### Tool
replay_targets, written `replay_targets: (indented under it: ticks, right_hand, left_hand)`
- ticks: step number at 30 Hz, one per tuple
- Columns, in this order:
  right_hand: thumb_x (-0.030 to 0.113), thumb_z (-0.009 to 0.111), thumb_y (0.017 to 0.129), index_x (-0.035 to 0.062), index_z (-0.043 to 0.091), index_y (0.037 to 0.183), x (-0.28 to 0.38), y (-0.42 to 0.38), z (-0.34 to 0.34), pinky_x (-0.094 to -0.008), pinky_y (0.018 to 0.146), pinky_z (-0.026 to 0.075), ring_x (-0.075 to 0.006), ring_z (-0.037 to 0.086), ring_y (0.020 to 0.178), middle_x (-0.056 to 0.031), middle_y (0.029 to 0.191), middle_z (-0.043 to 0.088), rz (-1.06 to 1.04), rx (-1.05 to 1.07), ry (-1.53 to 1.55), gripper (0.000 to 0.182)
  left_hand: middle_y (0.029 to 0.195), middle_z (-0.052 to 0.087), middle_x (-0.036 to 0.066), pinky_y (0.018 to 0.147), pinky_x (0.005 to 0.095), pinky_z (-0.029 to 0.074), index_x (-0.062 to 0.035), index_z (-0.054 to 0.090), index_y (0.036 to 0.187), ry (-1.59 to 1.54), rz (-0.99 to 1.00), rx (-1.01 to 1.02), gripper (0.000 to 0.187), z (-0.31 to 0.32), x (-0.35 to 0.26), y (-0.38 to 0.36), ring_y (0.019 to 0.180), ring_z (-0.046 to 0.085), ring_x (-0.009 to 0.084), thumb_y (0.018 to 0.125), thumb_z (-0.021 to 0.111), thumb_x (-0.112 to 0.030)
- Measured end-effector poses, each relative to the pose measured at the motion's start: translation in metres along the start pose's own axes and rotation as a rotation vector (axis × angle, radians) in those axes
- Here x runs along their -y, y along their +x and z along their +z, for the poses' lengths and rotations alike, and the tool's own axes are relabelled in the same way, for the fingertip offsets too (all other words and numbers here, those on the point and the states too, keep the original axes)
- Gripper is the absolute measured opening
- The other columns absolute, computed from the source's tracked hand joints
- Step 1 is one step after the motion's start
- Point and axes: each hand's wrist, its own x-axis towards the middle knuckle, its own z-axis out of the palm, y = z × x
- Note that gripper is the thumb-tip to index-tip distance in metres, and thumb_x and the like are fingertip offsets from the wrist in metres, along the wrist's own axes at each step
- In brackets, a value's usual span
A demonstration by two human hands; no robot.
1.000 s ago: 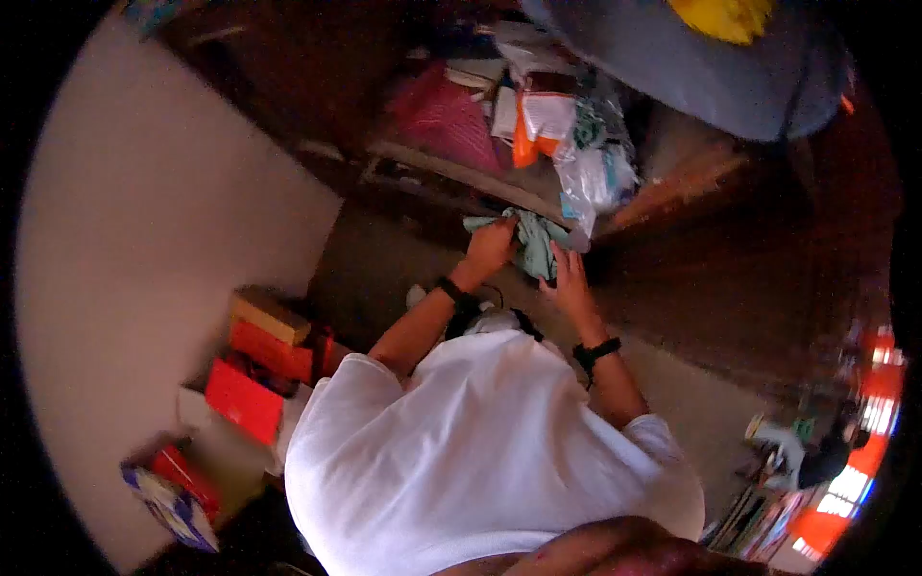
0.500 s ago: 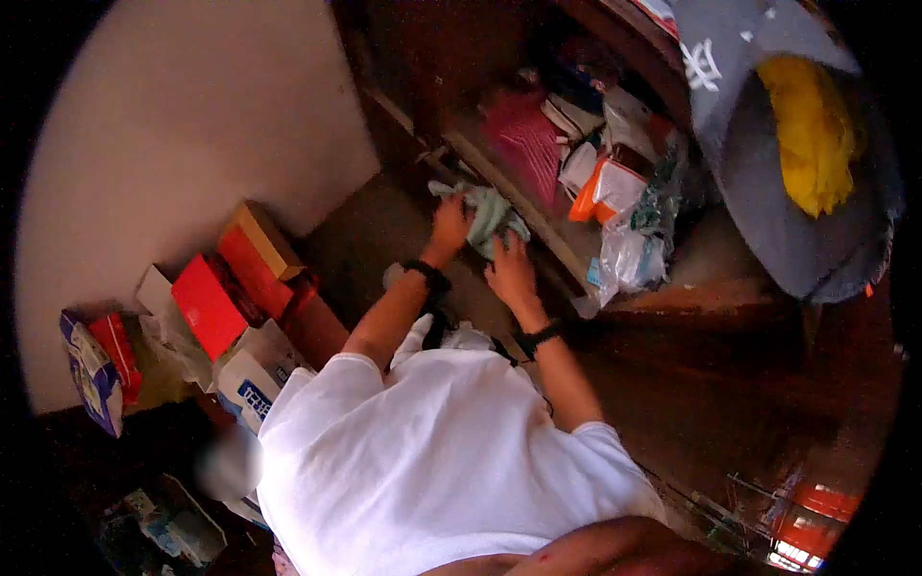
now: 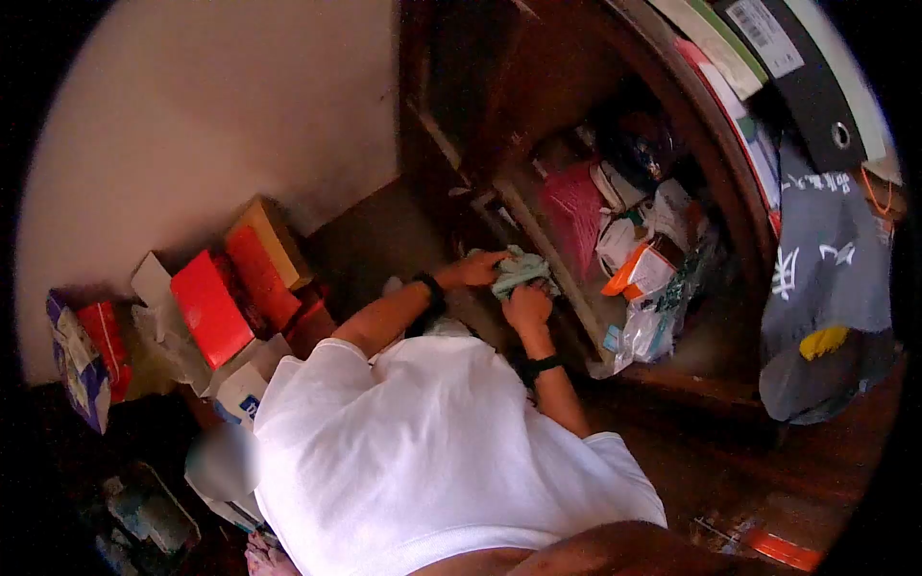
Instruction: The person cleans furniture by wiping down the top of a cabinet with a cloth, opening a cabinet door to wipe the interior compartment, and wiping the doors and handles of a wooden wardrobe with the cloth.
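A pale green cloth (image 3: 520,271) is bunched between both of my hands, low in front of a dark wooden cabinet. My left hand (image 3: 477,269) grips its left side, a black band on that wrist. My right hand (image 3: 528,307) is closed on the cloth's lower edge, also with a black wristband. My white shirt (image 3: 432,442) fills the lower middle of the view.
The cabinet's lower shelf (image 3: 562,278) holds a pink bag (image 3: 574,213), an orange-and-white packet (image 3: 642,274) and clear plastic bags (image 3: 653,322). Red and brown boxes (image 3: 226,293) are stacked by the wall at left. A grey garment (image 3: 826,288) hangs at right.
The view has swung so the cabinet sits more to the right. My hands have drawn closer together, bunching the green cloth into a smaller bundle.
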Motion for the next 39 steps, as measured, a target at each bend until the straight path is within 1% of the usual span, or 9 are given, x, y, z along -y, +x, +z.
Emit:
replay_targets:
  ticks: [9,12,16,18,21,27,32,35,39]
  right_hand:
    - [0.034,0.068,0.081,0.003,0.063,0.113,0.085,0.071,-0.033,-0.0519,0.089,0.049,-0.0444,0.051,0.116,-0.0312,0.131,0.047,-0.157,-0.152,0.148,0.045]
    - [0.032,0.067,0.083,0.0028,0.058,0.12,0.103,0.082,-0.024,-0.0519,0.091,0.048,-0.0432,0.05,0.118,-0.0275,0.133,0.046,-0.172,-0.303,0.276,0.048]
    - [0.026,0.065,0.084,0.0023,0.055,0.123,0.114,0.09,-0.013,-0.049,0.096,0.045,-0.0428,0.049,0.12,-0.0249,0.135,0.046,-0.205,-0.449,0.317,0.047]
    - [0.024,0.065,0.084,0.0017,0.055,0.123,0.116,0.095,-0.015,-0.0475,0.097,0.044,-0.0431,0.049,0.12,-0.0256,0.134,0.048,-0.2,-0.488,0.356,0.046]
    - [0.025,0.066,0.086,-0.0034,0.054,0.125,0.121,0.099,-0.04,-0.053,0.093,0.047,-0.0435,0.059,0.103,-0.028,0.125,0.054,-0.237,-0.504,0.588,0.05]
    - [0.025,0.069,0.085,-0.0112,0.064,0.1,0.144,0.058,-0.179,-0.0481,0.074,0.05,-0.0411,0.063,0.086,-0.0316,0.101,0.063,-0.105,-0.944,0.598,0.04]
    - [0.022,0.067,0.085,-0.0101,0.066,0.086,0.119,0.058,-0.204,-0.0452,0.064,0.049,-0.0395,0.062,0.066,-0.0258,0.073,0.064,-0.002,-1.008,0.654,0.032]
    - [0.026,0.059,0.091,-0.0086,0.065,0.095,0.111,0.064,-0.19,-0.0434,0.068,0.047,-0.0336,0.064,0.075,-0.0236,0.081,0.066,0.089,-0.922,0.899,0.036]
    - [0.039,0.041,0.1,-0.0021,0.049,0.13,0.081,0.101,-0.091,-0.0455,0.095,0.039,-0.0334,0.051,0.114,-0.0219,0.129,0.053,0.243,-0.337,1.323,0.052]
  left_hand:
    - [0.102,0.064,0.022,0.075,0.0402,0.05,-0.0146,0.047,0.136,0.153,-0.123,-0.224,0.051,-0.116,0.032,-0.006,0.086,0.064,0.0301,0.086,0.055,-0.01]
    - [0.105,0.065,0.019,0.077,0.0392,0.05,-0.0064,0.051,0.129,0.225,-0.119,-0.514,0.042,-0.137,0.069,-0.015,0.085,0.065,0.0276,0.088,0.056,-0.014]
    - [0.102,0.065,0.017,0.08,0.0377,0.049,-0.0016,0.051,0.124,-0.141,-0.181,-0.463,0.035,-0.164,0.038,-0.026,0.085,0.063,0.0256,0.091,0.055,-0.015]
    - [0.1,0.063,0.013,0.081,0.0353,0.048,-0.0004,0.051,0.121,-0.082,-0.066,-0.717,0.031,-0.164,0.032,-0.01,0.087,0.06,0.0218,0.094,0.053,-0.014]
    - [0.105,0.061,0.012,0.087,0.0334,0.046,-0.001,0.05,0.123,-0.241,-0.056,-0.772,0.03,-0.193,-0.073,-0.001,0.096,0.057,0.0218,0.094,0.051,-0.012]
    - [0.114,0.058,0.014,0.092,0.0338,0.043,-0.0046,0.049,0.123,-0.051,0.688,-0.64,0.039,-0.251,-0.217,0.032,0.104,0.057,0.0251,0.086,0.053,0.003]
    - [0.135,0.045,0.023,0.11,0.0471,0.031,-0.0081,0.045,0.131,0.307,0.864,-0.542,0.053,-0.262,-0.258,0.062,0.134,0.036,0.0427,0.08,0.05,0.005]
    - [0.141,0.038,0.026,0.113,0.0505,0.025,-0.0108,0.042,0.136,0.267,0.744,-0.439,0.058,-0.246,-0.227,0.06,0.14,0.023,0.0447,0.08,0.051,0.004]
    - [0.143,0.036,0.026,0.112,0.0511,0.027,-0.0144,0.037,0.142,0.19,0.621,-0.399,0.064,-0.222,-0.167,0.052,0.136,0.029,0.0464,0.082,0.053,0.003]
